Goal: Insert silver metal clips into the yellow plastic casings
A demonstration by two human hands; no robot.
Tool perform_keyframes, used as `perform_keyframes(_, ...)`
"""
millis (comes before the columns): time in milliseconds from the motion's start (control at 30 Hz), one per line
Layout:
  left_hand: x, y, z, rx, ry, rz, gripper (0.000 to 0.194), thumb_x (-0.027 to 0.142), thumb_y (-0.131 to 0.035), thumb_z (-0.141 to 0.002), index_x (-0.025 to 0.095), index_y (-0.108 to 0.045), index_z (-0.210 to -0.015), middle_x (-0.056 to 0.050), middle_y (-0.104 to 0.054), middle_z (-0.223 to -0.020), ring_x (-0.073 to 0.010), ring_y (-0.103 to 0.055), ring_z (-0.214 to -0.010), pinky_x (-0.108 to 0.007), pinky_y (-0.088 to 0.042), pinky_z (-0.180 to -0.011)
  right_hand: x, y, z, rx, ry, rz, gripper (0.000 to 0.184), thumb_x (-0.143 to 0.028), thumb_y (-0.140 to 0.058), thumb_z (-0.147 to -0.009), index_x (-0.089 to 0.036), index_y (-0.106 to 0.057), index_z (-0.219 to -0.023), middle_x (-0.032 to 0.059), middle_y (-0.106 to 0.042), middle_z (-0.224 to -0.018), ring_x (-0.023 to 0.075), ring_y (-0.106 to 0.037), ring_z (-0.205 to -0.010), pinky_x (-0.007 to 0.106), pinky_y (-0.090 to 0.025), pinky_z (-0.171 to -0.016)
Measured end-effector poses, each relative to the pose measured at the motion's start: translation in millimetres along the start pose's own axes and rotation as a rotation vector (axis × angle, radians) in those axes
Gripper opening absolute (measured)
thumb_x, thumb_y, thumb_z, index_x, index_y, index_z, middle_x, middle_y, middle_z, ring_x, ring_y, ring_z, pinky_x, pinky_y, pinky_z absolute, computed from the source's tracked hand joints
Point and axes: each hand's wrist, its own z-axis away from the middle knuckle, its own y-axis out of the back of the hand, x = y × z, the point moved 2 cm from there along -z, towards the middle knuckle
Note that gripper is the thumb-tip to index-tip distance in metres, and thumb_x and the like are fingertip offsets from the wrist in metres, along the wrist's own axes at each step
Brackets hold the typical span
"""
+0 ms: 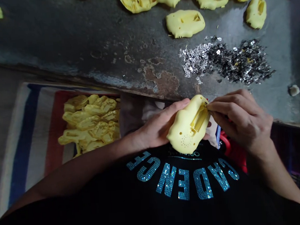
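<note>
My left hand [157,124] is wrapped round the edge of a yellow plastic toy shell [185,128], held up in front of my chest. The shell has a long battery slot and a cluster of small holes facing me. At the slot's upper end, my right hand [241,119] has thumb and forefinger pinched together. A small dark metal piece shows at those fingertips, partly covered by them. On the bench beyond lies a pile of small shiny metal contact plates [229,63].
The grey metal bench [82,45] carries a single yellow shell [186,23], another shell [256,12] and several more along the far side. A striped sack [50,123] at lower left holds many yellow shells [93,120]. A small whitish lump [294,90] sits at right.
</note>
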Motion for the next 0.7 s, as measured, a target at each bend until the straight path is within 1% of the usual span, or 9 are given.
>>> perform_keyframes(67, -0.4, 0.0, -0.6, -0.010, -0.005, 0.022, 0.063, 0.063, -0.075, -0.111, 0.018, -0.076, -0.156, -0.007, -0.093, -0.101, -0.0295, -0.091, -0.094, -0.040, -0.072, -0.093, 0.0, -0.7, 1.0, 0.011, -0.025, -0.019, 0.040, -0.015, -0.080, -0.111, -0.036, -0.074, -0.144, 0.0052, -0.091, -0.121, 0.0268, -0.082, -0.094, 0.047, -0.067, -0.082)
perform_keyframes(167, -0.7, -0.1, -2.1, -0.004, 0.003, 0.052, 0.056, 0.060, -0.074, -0.112, 0.019, -0.080, -0.150, -0.007, -0.093, -0.101, -0.0290, -0.090, -0.095, -0.040, -0.071, -0.092, -0.8, -2.0, 2.0, 0.050, -0.049, -0.068, 0.043, -0.011, -0.079, -0.110, -0.035, -0.076, -0.144, 0.0053, -0.092, -0.120, 0.0278, -0.085, -0.095, 0.047, -0.067, -0.080)
perform_keyframes(233, -0.6, -0.2, -3.0, -0.007, 0.011, 0.051, 0.058, 0.059, -0.074, -0.111, 0.019, -0.077, -0.152, -0.007, -0.093, -0.102, -0.0289, -0.090, -0.094, -0.039, -0.071, -0.089, -1.9, -3.1, 2.7, 0.079, -0.064, -0.081, 0.044, -0.008, -0.079, -0.109, -0.034, -0.077, -0.144, 0.0058, -0.092, -0.118, 0.0277, -0.085, -0.094, 0.047, -0.068, -0.080)
perform_keyframes(300, -0.1, -0.4, -3.3, -0.013, 0.009, 0.047, 0.065, 0.059, -0.075, -0.110, 0.019, -0.071, -0.161, -0.008, -0.094, -0.106, -0.0301, -0.090, -0.093, -0.040, -0.071, -0.088, -3.4, -4.2, 3.8, 0.104, -0.085, -0.072, 0.048, -0.006, -0.080, -0.107, -0.034, -0.077, -0.146, 0.0054, -0.091, -0.116, 0.0276, -0.085, -0.093, 0.047, -0.068, -0.081)
perform_keyframes(400, 0.7, 0.3, -1.8, 0.011, 0.003, 0.016, 0.073, 0.061, -0.070, -0.111, 0.019, -0.063, -0.170, -0.008, -0.094, -0.110, -0.0319, -0.091, -0.095, -0.043, -0.071, -0.091, -6.0, -6.1, 5.4, 0.109, -0.117, -0.037, 0.051, -0.005, -0.080, -0.107, -0.036, -0.076, -0.148, 0.0049, -0.091, -0.116, 0.0281, -0.084, -0.093, 0.048, -0.068, -0.082)
perform_keyframes(467, 0.8, 1.8, -0.2, 0.059, 0.006, -0.028, 0.072, 0.063, -0.067, -0.113, 0.019, -0.065, -0.169, -0.008, -0.094, -0.108, -0.0318, -0.091, -0.093, -0.043, -0.071, -0.091, -7.9, -7.2, 5.9, 0.107, -0.117, -0.021, 0.049, -0.006, -0.080, -0.107, -0.035, -0.077, -0.147, 0.0049, -0.091, -0.116, 0.0277, -0.084, -0.093, 0.047, -0.068, -0.082)
perform_keyframes(533, 0.3, 3.4, 1.2, 0.084, 0.010, -0.062, 0.072, 0.066, -0.067, -0.112, 0.019, -0.069, -0.166, -0.008, -0.094, -0.108, -0.0320, -0.091, -0.093, -0.042, -0.071, -0.090, -9.2, -7.7, 5.9, 0.109, -0.109, -0.017, 0.047, -0.006, -0.080, -0.108, -0.034, -0.077, -0.146, 0.0054, -0.091, -0.117, 0.0267, -0.083, -0.094, 0.046, -0.067, -0.082)
perform_keyframes(633, -0.9, 4.6, 1.8, 0.060, 0.003, -0.067, 0.076, 0.068, -0.071, -0.110, 0.018, -0.070, -0.166, -0.009, -0.094, -0.112, -0.0323, -0.090, -0.096, -0.042, -0.071, -0.093, -9.6, -7.4, 4.8, 0.118, -0.107, -0.017, 0.046, -0.006, -0.079, -0.108, -0.034, -0.077, -0.145, 0.0059, -0.090, -0.118, 0.0260, -0.083, -0.095, 0.044, -0.067, -0.084)
perform_keyframes(700, -1.4, 4.5, 1.2, 0.038, -0.013, -0.052, 0.076, 0.066, -0.069, -0.111, 0.015, -0.069, -0.168, -0.011, -0.094, -0.113, -0.0330, -0.090, -0.100, -0.044, -0.071, -0.096, -9.1, -7.3, 3.8, 0.116, -0.120, -0.005, 0.046, -0.007, -0.078, -0.109, -0.035, -0.078, -0.145, 0.0053, -0.090, -0.118, 0.0260, -0.083, -0.095, 0.045, -0.067, -0.084)
